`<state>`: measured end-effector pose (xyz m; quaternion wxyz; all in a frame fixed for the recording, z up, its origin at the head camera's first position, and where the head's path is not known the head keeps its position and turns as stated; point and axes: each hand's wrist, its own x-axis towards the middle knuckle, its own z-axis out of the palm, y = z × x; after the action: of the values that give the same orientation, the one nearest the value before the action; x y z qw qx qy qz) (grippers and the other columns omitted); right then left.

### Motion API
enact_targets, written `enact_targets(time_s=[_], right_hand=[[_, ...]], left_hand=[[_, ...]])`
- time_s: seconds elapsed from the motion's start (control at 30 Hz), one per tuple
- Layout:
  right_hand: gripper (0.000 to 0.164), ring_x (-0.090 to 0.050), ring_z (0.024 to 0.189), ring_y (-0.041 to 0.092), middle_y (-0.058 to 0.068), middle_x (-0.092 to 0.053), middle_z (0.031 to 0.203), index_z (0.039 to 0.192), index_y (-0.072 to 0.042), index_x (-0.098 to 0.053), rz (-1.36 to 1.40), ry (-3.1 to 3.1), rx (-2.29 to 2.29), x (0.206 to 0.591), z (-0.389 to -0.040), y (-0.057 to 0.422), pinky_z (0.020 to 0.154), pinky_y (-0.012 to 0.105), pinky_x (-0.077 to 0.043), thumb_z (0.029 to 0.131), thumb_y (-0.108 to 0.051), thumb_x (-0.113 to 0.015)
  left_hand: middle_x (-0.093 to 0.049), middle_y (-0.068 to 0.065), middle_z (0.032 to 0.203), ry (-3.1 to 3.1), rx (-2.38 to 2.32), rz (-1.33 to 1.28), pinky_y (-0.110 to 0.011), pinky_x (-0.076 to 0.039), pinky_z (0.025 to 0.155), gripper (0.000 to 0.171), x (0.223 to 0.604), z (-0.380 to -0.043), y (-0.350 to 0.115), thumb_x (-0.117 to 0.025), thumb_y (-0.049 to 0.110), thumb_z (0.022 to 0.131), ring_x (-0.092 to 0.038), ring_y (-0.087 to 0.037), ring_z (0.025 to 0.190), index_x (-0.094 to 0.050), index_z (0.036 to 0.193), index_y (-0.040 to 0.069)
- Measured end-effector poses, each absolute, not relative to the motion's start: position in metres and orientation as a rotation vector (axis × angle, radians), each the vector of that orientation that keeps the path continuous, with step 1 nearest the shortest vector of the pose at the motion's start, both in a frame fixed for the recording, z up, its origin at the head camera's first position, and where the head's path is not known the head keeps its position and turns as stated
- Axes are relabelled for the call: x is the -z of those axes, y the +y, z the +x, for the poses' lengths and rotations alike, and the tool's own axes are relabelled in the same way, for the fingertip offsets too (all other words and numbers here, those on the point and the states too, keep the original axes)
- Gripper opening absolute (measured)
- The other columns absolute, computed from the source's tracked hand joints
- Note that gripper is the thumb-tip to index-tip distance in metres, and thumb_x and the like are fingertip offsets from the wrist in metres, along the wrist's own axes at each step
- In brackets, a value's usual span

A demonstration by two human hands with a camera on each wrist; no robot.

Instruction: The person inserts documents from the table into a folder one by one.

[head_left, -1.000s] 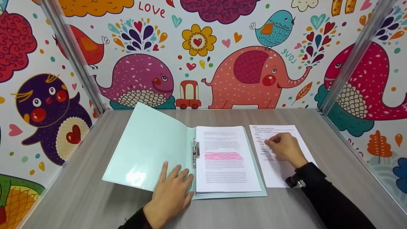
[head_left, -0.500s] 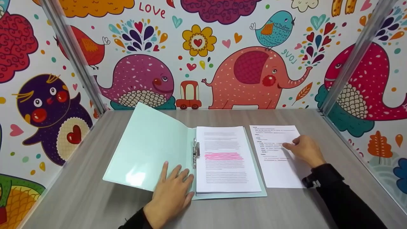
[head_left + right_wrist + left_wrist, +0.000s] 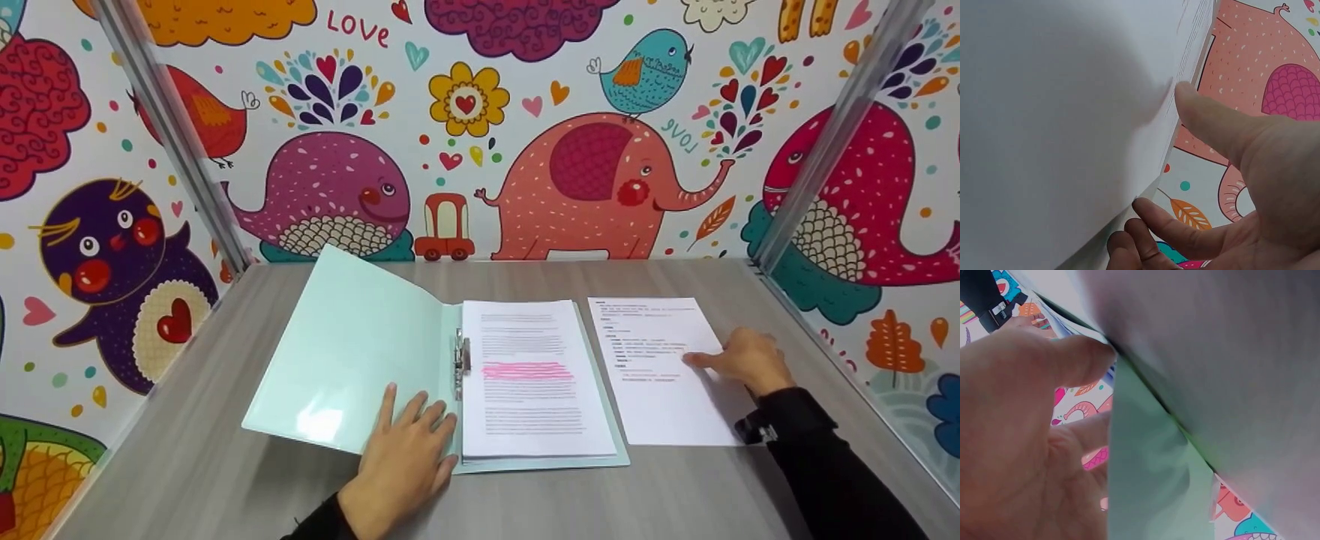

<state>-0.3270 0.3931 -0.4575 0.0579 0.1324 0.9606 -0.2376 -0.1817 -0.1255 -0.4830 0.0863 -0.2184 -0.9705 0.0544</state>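
Observation:
A pale green ring binder [image 3: 360, 352] lies open, its front cover tilted up to the left. Its metal clip [image 3: 463, 352] stands beside a stack of printed pages [image 3: 525, 420] with a pink highlighted band. My left hand [image 3: 409, 457] rests with spread fingers at the lower edge of the cover, near the spine; in the left wrist view its thumb [image 3: 1086, 357] reaches to the binder's edge. To the right lies a loose printed sheet [image 3: 652, 405]. My right hand [image 3: 750, 361] is at its right edge, thumb [image 3: 1213, 115] extended over the sheet and fingertips [image 3: 1148, 211] by the edge.
The grey wood-grain table [image 3: 547, 506] carries the binder and the sheet. Behind it stands a wall [image 3: 450, 165] printed with cartoon animals, and similar side panels with metal corner posts [image 3: 172, 142] close in on both sides.
My right hand has moved rightward and slightly toward me across the loose sheet to its right edge, uncovering more text. The left hand, binder and sheet have stayed in place.

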Motion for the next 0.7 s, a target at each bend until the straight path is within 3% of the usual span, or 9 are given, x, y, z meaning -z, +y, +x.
enact_targets(time_s=[0.27,0.57,0.7], right_hand=[[0.11,-0.059,0.111,0.053,0.038,-0.054,0.118,0.148,0.026,-0.05,0.435,2.849,0.644,0.4562,-0.3329,0.3987,0.088,0.051,-0.057,0.09,-0.054,-0.099],[0.102,-0.062,0.106,0.05,0.032,-0.057,0.111,0.142,0.025,-0.05,0.426,2.82,0.701,0.4552,-0.3353,0.4001,0.083,0.044,-0.053,0.091,-0.047,-0.1],[0.102,-0.063,0.108,0.051,0.034,-0.059,0.116,0.145,0.025,-0.049,0.426,2.823,0.752,0.4564,-0.3347,0.4005,0.086,0.044,-0.055,0.092,-0.044,-0.101]], left_hand=[[-0.076,-0.004,0.154,-2.872,-0.17,-0.65,-0.074,-0.04,0.137,0.052,0.4852,-0.1811,-0.1258,-0.079,0.051,0.106,-0.064,-0.035,0.154,-0.077,0.146,0.018],[-0.076,-0.005,0.155,-2.905,-0.143,-0.656,-0.076,-0.039,0.136,0.052,0.4839,-0.1817,-0.1249,-0.08,0.05,0.106,-0.064,-0.036,0.155,-0.078,0.147,0.017],[-0.076,-0.006,0.155,-2.918,-0.128,-0.652,-0.077,-0.038,0.137,0.052,0.4831,-0.182,-0.1241,-0.079,0.05,0.107,-0.063,-0.037,0.156,-0.078,0.147,0.017]])
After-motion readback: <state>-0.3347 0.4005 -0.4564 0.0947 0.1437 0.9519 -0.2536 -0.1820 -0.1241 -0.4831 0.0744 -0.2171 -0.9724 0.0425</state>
